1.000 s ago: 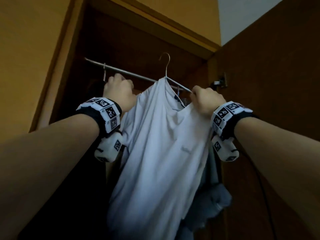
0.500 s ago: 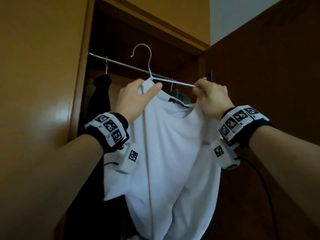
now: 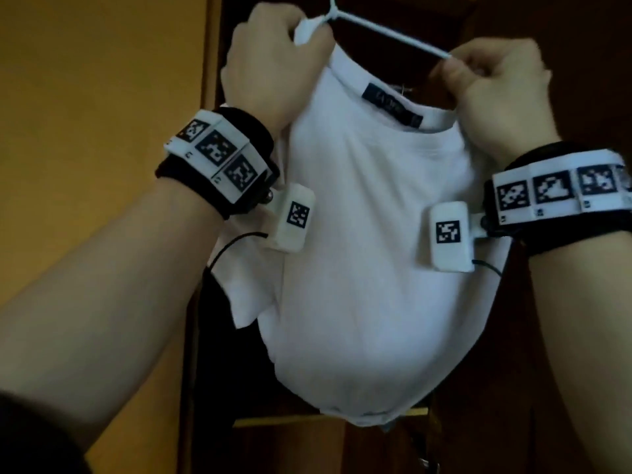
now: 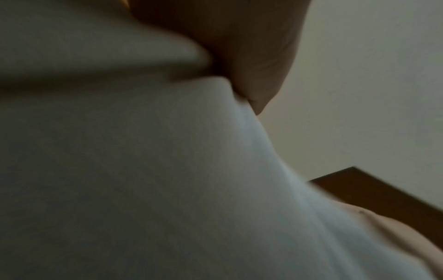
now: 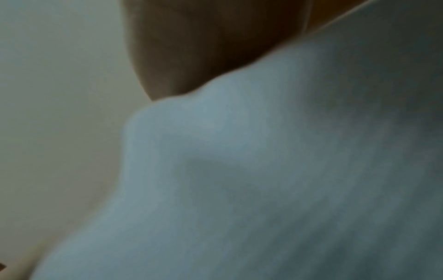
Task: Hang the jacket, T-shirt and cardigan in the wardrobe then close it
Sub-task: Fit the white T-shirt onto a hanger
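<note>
the person holds the t-shirt (image 3: 369, 234) up in front of the open wardrobe (image 3: 219, 336), both arms raised. a second ago the whole hanger hook and the rail stood in the head view, with a dark garment already hanging at the left end; now the view has dropped and closed in, so the rail is out of the picture and only the base of the hook shows at the top edge.

the left hand (image 3: 270, 63) has changed its grip. half a second ago its fingers lay loosely on the shirt's shoulder; now they are curled tight round a bunch of white cloth and the neck of the hanger (image 3: 386, 32) together. the right hand (image 3: 496, 87) is curled too, pinching the far end of the hanger's bare arm along with the collar on that side.

the collar now sits stretched between the two fists, with its dark label (image 3: 393, 104) facing the camera. the right shoulder looks not yet pulled over the hanger arm, so the shirt seems only half seated. both wrist views show blurred white cloth close against skin and nothing more.

my guess is that dressing the hanger comes first, then hooking it on the rail. whether the cardigan is hung i cannot tell from here.
</note>
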### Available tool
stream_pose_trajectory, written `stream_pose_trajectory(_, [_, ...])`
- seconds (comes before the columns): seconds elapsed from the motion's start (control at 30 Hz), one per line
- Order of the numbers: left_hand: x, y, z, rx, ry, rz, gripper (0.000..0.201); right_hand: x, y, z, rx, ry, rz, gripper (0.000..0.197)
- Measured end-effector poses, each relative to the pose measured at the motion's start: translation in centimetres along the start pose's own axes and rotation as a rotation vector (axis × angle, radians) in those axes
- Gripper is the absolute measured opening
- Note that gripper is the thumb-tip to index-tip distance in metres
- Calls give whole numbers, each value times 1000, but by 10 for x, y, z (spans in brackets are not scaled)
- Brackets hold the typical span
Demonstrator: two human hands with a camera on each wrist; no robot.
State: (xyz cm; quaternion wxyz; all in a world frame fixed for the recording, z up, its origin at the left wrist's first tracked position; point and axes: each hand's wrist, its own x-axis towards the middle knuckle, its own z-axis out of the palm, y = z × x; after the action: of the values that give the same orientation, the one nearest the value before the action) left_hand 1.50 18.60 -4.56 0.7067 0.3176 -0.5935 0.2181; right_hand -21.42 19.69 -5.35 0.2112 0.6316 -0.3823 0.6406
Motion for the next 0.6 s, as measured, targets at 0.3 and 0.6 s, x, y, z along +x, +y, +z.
stream_pose_trajectory(0.3, [-97, -49, 2, 291, -244, -272, 31, -83, 28, 67, -72, -309, 178, 24])
stream_pose_trajectory(0.6, [-102, -85, -28, 444, -350, -275, 30, -88, 44, 45, -81, -318, 282, 25])
